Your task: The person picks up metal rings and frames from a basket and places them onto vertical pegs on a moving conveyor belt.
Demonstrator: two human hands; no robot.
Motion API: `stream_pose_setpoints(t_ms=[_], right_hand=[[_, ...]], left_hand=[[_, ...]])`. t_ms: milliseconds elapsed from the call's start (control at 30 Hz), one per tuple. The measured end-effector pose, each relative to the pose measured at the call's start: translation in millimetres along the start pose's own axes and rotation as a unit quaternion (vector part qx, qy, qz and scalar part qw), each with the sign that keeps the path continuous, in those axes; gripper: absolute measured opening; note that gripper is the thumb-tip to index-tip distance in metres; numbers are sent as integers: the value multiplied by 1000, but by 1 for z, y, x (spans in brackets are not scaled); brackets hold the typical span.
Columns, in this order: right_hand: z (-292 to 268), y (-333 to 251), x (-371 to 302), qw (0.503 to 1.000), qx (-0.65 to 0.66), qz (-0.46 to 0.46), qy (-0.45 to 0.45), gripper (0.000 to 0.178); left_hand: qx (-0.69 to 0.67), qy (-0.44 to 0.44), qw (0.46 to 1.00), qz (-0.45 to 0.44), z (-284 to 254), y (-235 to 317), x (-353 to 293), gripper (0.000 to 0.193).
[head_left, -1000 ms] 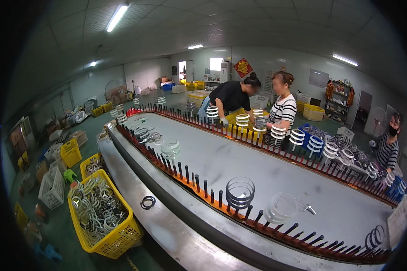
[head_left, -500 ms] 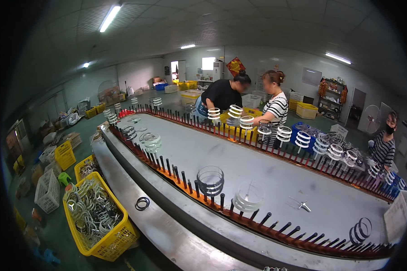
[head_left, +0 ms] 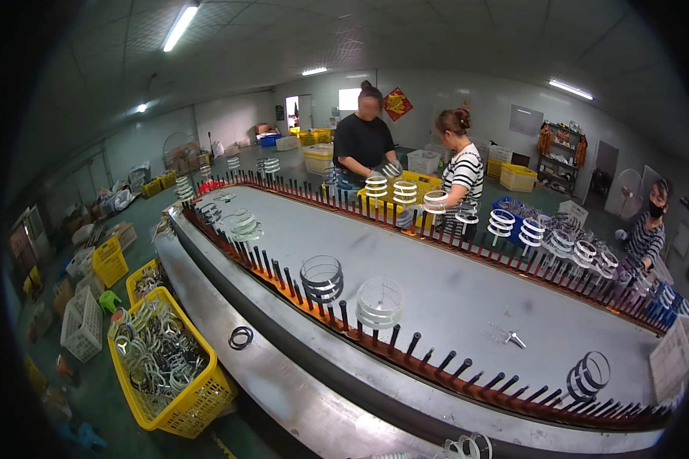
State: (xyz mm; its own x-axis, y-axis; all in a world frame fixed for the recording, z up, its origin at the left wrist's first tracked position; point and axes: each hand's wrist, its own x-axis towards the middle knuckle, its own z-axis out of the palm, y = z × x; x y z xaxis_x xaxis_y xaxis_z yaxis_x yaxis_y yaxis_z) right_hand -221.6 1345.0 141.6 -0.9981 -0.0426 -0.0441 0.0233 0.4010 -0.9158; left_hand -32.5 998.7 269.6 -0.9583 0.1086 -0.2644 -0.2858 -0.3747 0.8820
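Observation:
Neither of my hands shows in the head view. In front of me runs a long grey table (head_left: 452, 298) edged by a moving line of dark upright pegs (head_left: 432, 363). On the near side a dark stack of rings (head_left: 321, 279) and a white stack of rings (head_left: 380, 302) ride on pegs, with banded rings (head_left: 588, 376) farther right. Part of some pale wire rings (head_left: 471, 446) pokes in at the lower edge; what holds them, if anything, is hidden. Two black rings (head_left: 241, 338) lie on the metal ledge.
A yellow basket (head_left: 177, 417) heaped with metal rings stands at the left. A small metal part (head_left: 516, 339) lies on the table. Across it work a person in black (head_left: 364, 145) and one in stripes (head_left: 467, 172); another person (head_left: 647, 241) is at the far right.
The near-side ring stacks have moved left, the far-side ones right. The person in black has straightened up. More of the pale rings shows at the lower edge.

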Motion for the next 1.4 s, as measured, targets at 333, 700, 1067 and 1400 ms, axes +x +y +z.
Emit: stream_pose_setpoints(t_ms=[333, 700, 1067, 1400], right_hand=[[-24, 84, -143, 985, 37, 126, 111, 31], [-96, 131, -250, 954, 81, 201, 210, 30], [-62, 90, -121, 956, 236, 164, 55, 26], [83, -24, 12, 943, 277, 40, -180, 26]], left_hand=[[73, -119, 979, -147, -77, -39, 3, 50], [8, -197, 980, 12, -3, -21, 184, 52], [683, 230, 596, 354, -21, 5, 439, 29], [216, 142, 937, 234, -3, 42, 392, 33]])
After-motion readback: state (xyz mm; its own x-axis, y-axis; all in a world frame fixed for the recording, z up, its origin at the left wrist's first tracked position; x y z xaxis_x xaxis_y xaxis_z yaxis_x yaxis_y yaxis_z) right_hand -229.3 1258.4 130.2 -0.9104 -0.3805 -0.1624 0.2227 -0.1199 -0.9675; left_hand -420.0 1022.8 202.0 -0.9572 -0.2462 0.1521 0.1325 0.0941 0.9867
